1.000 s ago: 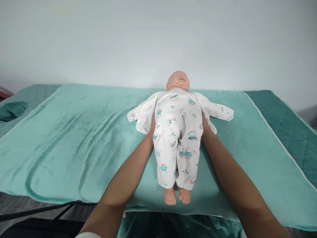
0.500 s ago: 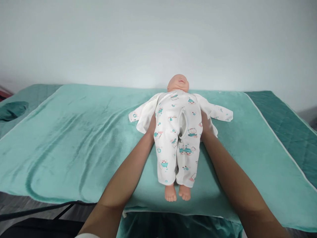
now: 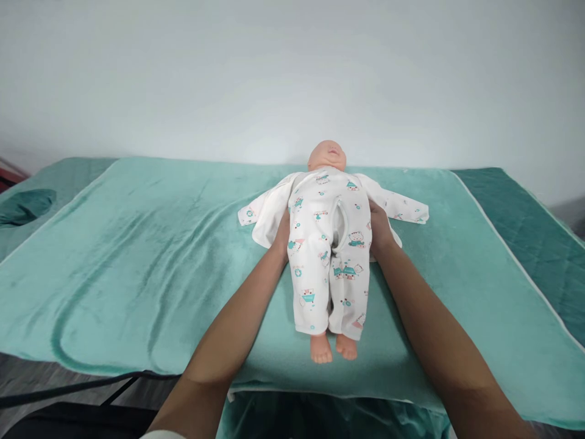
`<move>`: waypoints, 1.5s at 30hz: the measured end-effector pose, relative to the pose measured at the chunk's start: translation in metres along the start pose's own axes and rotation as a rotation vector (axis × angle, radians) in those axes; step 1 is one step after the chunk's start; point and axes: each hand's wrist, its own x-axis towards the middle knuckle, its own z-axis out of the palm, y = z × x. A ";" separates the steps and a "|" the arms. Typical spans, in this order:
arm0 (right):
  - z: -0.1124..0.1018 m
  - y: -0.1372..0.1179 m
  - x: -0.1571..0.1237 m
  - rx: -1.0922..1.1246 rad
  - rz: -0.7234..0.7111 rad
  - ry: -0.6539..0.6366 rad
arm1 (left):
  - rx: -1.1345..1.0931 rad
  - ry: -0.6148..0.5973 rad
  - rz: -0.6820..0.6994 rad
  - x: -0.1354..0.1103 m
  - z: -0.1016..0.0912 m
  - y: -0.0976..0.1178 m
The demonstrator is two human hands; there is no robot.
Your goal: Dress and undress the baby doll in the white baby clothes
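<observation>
A baby doll [image 3: 329, 244] in a white romper printed with teal and pink figures lies on its back on a teal blanket [image 3: 137, 256], head toward the wall, bare feet toward me. My left hand [image 3: 281, 235] grips the doll's torso on its left side, under the loose white sleeve. On the other side my right hand [image 3: 379, 228] clasps the torso in the same way. Most fingers of both hands are hidden behind the doll's body. The romper's front is open down the middle.
The blanket covers a padded table with a darker green quilted cover [image 3: 534, 231] showing at the right. A dark green cloth bundle [image 3: 22, 206] lies at the far left. A white wall [image 3: 274, 73] stands right behind the table.
The doll has shifted slightly away from me, toward the wall, with both my hands at its sides. Its feet now lie further from the table's front edge.
</observation>
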 end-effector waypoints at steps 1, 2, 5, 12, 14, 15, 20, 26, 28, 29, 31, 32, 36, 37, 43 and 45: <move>0.000 0.000 0.000 0.028 -0.002 -0.007 | -0.017 -0.001 0.007 0.001 0.000 0.000; 0.001 -0.001 0.001 0.050 0.000 -0.009 | -0.032 -0.004 0.005 0.001 0.000 0.001; 0.002 -0.006 -0.001 0.074 0.025 -0.011 | -0.013 0.018 0.008 0.001 -0.003 0.007; 0.003 -0.007 -0.002 0.165 0.051 -0.037 | 0.040 0.102 0.035 -0.003 -0.008 0.012; 0.002 -0.006 -0.002 0.185 0.037 -0.052 | 0.060 0.118 0.052 -0.004 -0.009 0.010; 0.001 -0.006 -0.002 0.180 0.027 -0.063 | 0.070 0.126 0.060 -0.004 -0.010 0.010; -0.008 -0.004 -0.001 -0.112 -0.059 -0.036 | 0.139 0.157 0.085 -0.004 -0.011 0.010; -0.013 0.001 -0.002 -0.338 -0.213 0.183 | 0.190 0.105 0.098 0.000 -0.013 0.011; -0.011 0.000 -0.003 -0.349 -0.284 0.240 | 0.213 0.110 0.138 0.006 -0.013 0.012; -0.010 -0.001 -0.002 -0.351 -0.329 0.272 | 0.229 0.118 0.161 0.011 -0.013 0.013; -0.006 -0.005 0.003 -0.350 -0.420 0.302 | 0.268 0.128 0.195 0.022 -0.012 0.016; -0.004 -0.007 0.007 -0.351 -0.455 0.290 | 0.292 0.122 0.210 0.029 -0.011 0.018; 0.005 -0.011 0.035 -0.347 -0.478 0.187 | 0.434 0.067 0.290 0.063 -0.007 0.024; 0.007 -0.010 0.044 -0.332 -0.467 0.159 | 0.469 0.054 0.296 0.071 -0.006 0.024; 0.005 -0.011 0.068 -0.261 -0.298 -0.133 | 0.352 -0.264 0.097 0.097 -0.015 0.027; 0.002 -0.018 0.067 -0.289 -0.259 -0.232 | 0.344 -0.370 0.070 0.097 -0.021 0.030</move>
